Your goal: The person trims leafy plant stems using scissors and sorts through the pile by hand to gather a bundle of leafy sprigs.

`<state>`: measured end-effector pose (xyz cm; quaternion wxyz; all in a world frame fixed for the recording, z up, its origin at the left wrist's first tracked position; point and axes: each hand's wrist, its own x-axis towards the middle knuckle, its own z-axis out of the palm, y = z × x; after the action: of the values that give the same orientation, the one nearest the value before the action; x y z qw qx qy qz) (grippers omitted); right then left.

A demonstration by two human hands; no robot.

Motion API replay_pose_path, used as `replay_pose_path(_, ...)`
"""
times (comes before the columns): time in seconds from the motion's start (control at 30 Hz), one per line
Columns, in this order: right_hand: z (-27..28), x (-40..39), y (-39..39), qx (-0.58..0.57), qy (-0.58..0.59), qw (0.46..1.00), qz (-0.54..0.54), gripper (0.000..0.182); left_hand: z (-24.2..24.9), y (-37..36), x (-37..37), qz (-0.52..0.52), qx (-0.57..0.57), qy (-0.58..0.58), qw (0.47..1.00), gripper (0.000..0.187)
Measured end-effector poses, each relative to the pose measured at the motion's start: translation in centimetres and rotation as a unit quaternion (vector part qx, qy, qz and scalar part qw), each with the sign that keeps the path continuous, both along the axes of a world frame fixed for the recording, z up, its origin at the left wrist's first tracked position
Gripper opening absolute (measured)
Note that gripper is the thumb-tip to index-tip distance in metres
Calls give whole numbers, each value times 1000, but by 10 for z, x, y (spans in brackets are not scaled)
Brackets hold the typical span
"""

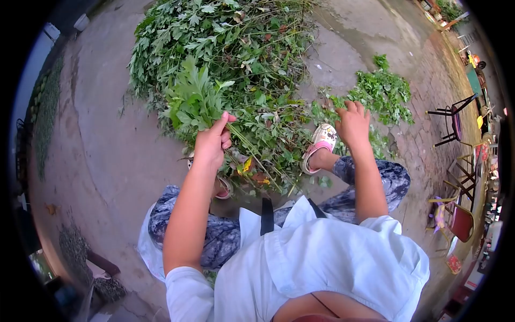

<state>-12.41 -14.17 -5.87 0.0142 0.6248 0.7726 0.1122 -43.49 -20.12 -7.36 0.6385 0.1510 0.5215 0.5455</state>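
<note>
While the left hand (212,145) is closed in a fist around the stems, thumb pressed against the curled fingers, the leafy bunch (194,99) it grips fans out above it, toward 11 o'clock. Long bare stalks (252,145) run from beside that fist down toward the feet. At 2 o'clock the right hand (353,124) is open, palm down, its fingers slightly apart and loosely bent at the edge of some scattered leaves; whether they touch any leaf, I cannot tell.

Just beyond the right hand, also toward 2 o'clock, a small heap of green leaves (383,91) lies on the concrete ground (123,155). The big pile of cut plants (230,48) spreads at 12 o'clock, reaching back between the feet, with a yellow leaf (247,164) near its lower edge. A decorated clog (322,144) stands against the pile's right side.

Farther out, a dark chair (456,119) stands at 3 o'clock, a red-backed chair (461,222) at 4 o'clock, a strip of greenery (47,118) at 9 o'clock and a pale bucket (81,22) at 10 o'clock.
</note>
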Motion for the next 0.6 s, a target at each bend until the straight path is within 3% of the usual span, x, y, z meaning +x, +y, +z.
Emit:
replay_pose_path(0.03,-13,8,4,-36,-9,997,-66,35,-3,-2,-3,19,-9,11,1000,21)
replay_pose_path(0.07,-25,12,4,-36,-11,997,-67,35,-6,-2,-6,38,-16,21,999,19)
replay_pose_path(0.13,-35,4,-1,-76,104,991,35,35,-5,-5,-14,20,-25,56,998,19)
replay_pose_path(0.23,-69,-38,-2,-242,350,899,105,23,-5,-7,-23,74,-69,-2,995,21)
replay_pose_path(0.27,-83,-55,-2,-285,326,898,83,20,-7,-9,-29,74,-70,-2,995,21)
replay_pose_path(0.4,-145,-114,5,-203,346,907,126,17,-9,-12,-43,72,-43,-39,996,20)
replay_pose_path(0.47,-168,-132,12,-129,273,943,137,20,-6,-12,-45,89,-44,-54,994,16)
replay_pose_path(0.53,-185,-136,18,-164,220,952,138,21,-3,-12,-45,86,-34,-31,995,17)
replay_pose_path(0.6,-195,-133,24,-404,318,844,154,19,1,-13,-46,83,-25,-7,996,18)
